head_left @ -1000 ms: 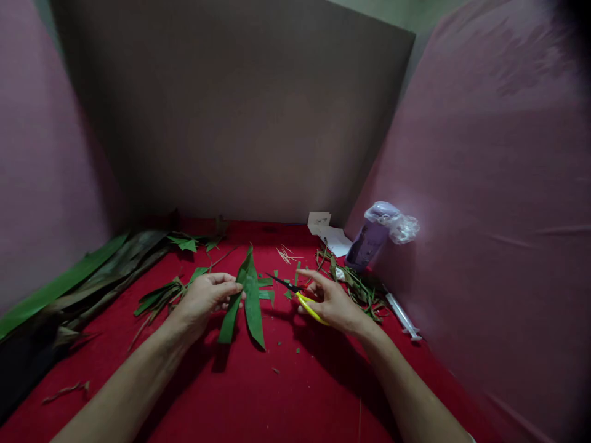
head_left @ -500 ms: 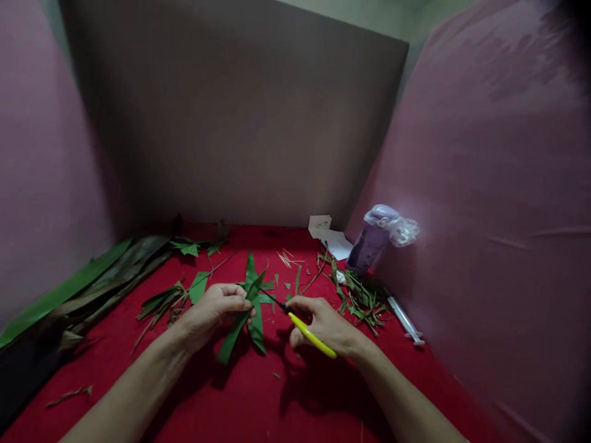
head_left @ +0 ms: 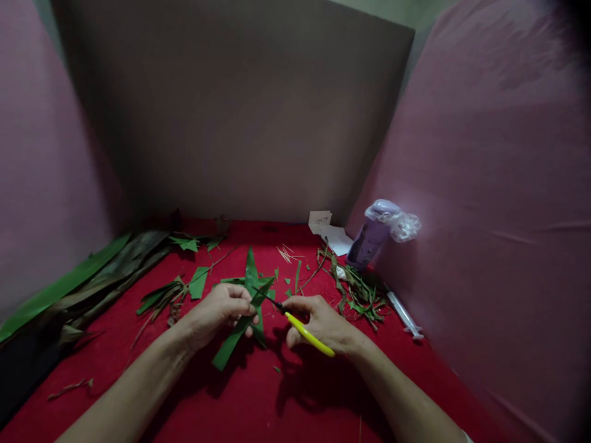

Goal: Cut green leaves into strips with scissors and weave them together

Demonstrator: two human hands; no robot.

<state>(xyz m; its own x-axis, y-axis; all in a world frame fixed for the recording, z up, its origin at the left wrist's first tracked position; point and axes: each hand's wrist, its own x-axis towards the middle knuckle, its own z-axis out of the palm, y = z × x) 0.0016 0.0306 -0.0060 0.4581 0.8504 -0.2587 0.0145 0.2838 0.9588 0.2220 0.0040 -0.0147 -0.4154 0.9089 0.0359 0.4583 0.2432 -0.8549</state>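
Note:
My left hand [head_left: 233,307] pinches a long green leaf strip [head_left: 231,344] that slants across another upright green leaf piece [head_left: 251,271]. The strip's lower end hangs free toward me. In my right hand [head_left: 318,323] is a pair of scissors [head_left: 307,335] with yellow handles and dark, thin blades. The blades reach left to the strip's upper end, just right of my left fingertips. Whether they are closed on the leaf I cannot tell. Behind my hands, more cut green pieces [head_left: 231,281] lie on the red cloth [head_left: 240,406].
Long leaves [head_left: 69,286] lie along the left wall. A purple bottle [head_left: 369,240] wrapped in plastic, leaf scraps [head_left: 362,295] and a syringe [head_left: 404,315] stand or lie at right. Thin sticks [head_left: 287,254] and white papers [head_left: 336,239] are at the back.
The upper end of the held strip has tilted down to the right, and its lower end has swung slightly left. The scissor blades now overlap the strip's upper end.

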